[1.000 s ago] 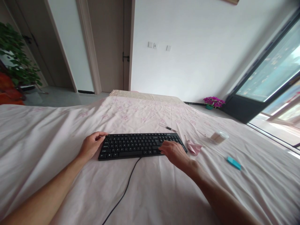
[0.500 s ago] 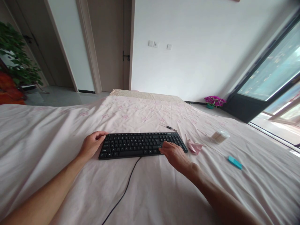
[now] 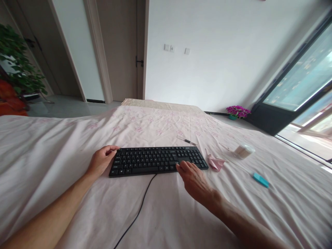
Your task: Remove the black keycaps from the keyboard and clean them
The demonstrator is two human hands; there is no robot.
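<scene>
A black keyboard (image 3: 145,160) lies flat on the pale pink bedsheet, with its cable (image 3: 141,204) leading toward me from the near edge. My left hand (image 3: 103,157) is closed on the keyboard's far left corner, fingertips at the edge. My right hand (image 3: 193,176) rests over the near right part, by the arrow keys, with its fingers bent and drawn together. A tiny pale tip shows at those fingertips, too small to name. To the right of the keyboard sits a crumpled pink cloth (image 3: 215,162).
Beyond the keyboard lies a thin tool with a dark middle (image 3: 187,141). Farther right are a clear tub of cotton swabs (image 3: 244,151) and a small turquoise object (image 3: 260,180). The flowered sheet (image 3: 155,124) is wrinkled. Purple flowers (image 3: 238,111) stand by the wall.
My right hand has shifted slightly toward me over the keyboard, uncovering more keys. My left hand stays at the corner, and the keyboard lies as before.
</scene>
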